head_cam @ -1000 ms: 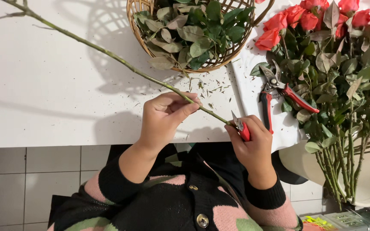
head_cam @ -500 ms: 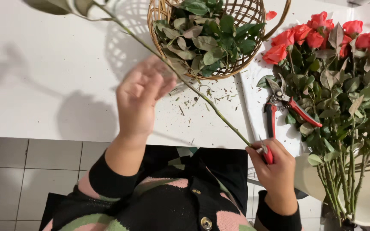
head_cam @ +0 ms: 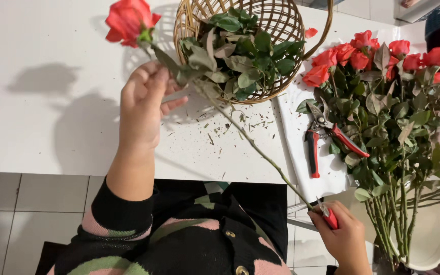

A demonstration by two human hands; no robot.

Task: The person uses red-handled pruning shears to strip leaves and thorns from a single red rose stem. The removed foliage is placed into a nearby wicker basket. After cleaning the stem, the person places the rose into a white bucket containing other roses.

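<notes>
Holding rose (head_cam: 128, 21) stem high over counter (head_cam: 42, 127), left hand (head_cam: 143, 104) grip clasped near bloom | right hand (head_cam: 345, 237) grip clenched on red stripper tool (head_cam: 328, 216) at stem base | pruners (head_cam: 324, 135) right of wicker basket (head_cam: 281, 30)

One head-worn camera looks steeply down, close over the white table (head_cam: 52, 132).

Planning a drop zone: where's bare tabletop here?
Free: white table left of the left hand and woven wicker basket. Crowded: right side, with red-handled pruning shears beside the bunch of red roses.
</notes>
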